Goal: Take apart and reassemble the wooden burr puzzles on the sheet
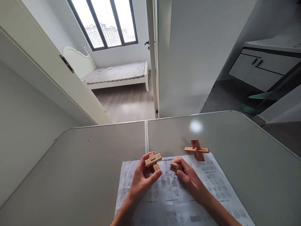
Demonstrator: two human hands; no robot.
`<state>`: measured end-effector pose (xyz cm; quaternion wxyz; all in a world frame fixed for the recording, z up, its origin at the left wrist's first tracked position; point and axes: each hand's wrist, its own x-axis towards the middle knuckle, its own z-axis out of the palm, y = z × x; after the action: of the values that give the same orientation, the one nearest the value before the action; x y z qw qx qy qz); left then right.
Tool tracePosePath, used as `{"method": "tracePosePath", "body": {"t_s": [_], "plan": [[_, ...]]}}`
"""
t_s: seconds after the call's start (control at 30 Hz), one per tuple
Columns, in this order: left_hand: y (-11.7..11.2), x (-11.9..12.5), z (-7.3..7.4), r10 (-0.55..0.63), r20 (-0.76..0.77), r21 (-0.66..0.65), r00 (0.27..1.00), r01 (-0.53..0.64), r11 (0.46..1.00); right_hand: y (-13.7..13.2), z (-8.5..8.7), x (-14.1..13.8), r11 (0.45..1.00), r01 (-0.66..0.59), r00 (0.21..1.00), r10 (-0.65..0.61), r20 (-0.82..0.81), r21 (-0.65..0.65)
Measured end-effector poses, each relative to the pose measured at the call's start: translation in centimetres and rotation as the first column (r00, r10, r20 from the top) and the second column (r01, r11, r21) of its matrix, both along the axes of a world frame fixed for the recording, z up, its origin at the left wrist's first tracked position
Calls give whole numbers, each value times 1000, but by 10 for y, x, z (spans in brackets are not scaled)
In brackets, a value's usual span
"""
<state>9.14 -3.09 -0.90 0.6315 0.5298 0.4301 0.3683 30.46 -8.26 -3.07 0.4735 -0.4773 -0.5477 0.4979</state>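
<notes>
My left hand (144,176) is closed around a few interlocked wooden puzzle pieces (153,160), gripped between thumb and fingers above the printed sheet. A short gap to the right, my right hand (188,176) pinches a single wooden puzzle block (174,167) with a dark number on its end. The fingers partly cover both. An assembled wooden cross puzzle (197,150), its flat boards crossing one another and marked with dark figures, stands at the sheet's upper right edge, apart from both hands. Beneath the hands lies a white instruction sheet (162,205) with small printed diagrams.
The grey folding table (94,166) has a metal-edged seam (146,138) down its middle and a raised rim. Past its far edge, a doorway opens onto a bed (117,72) under a window (105,22). A cabinet (261,66) stands at the far right.
</notes>
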Motion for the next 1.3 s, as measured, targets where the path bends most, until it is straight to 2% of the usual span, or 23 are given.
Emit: {"method": "tracePosePath", "body": {"t_s": [0.13,0.3,0.43,0.63,0.77,0.87,0.97,1.1,1.3], "plan": [[-4,2,7,-34,-37,23,999,35,999,1,-3,-1,1000,-3,1000,3,3,-10],[-8,4,10,-88,-84,66,993,94,993,-1,1,1,999,-32,999,33,42,-34],[-9,5,11,-108,-142,88,984,121,989,0,1,3,998,-3,1000,2,-12,-58],[-9,7,13,-116,-151,92,982,131,987,2,-11,-1,998,61,994,-62,-94,-19],[-9,7,14,-113,-150,94,982,128,987,2,-9,-2,999,41,999,-41,-23,4],[-10,7,14,-117,-147,95,982,132,987,2,-4,-1,999,-6,1000,6,3,-53],[-10,7,13,-113,-148,94,983,128,987,3,-2,-1,993,-36,996,25,-90,-116],[-10,7,14,-99,-128,92,987,111,990,4,-2,-2,992,-53,966,22,-259,-113],[-10,7,13,-109,-108,78,988,118,990,7,-1,4,981,-136,948,88,-306,-139]]}}
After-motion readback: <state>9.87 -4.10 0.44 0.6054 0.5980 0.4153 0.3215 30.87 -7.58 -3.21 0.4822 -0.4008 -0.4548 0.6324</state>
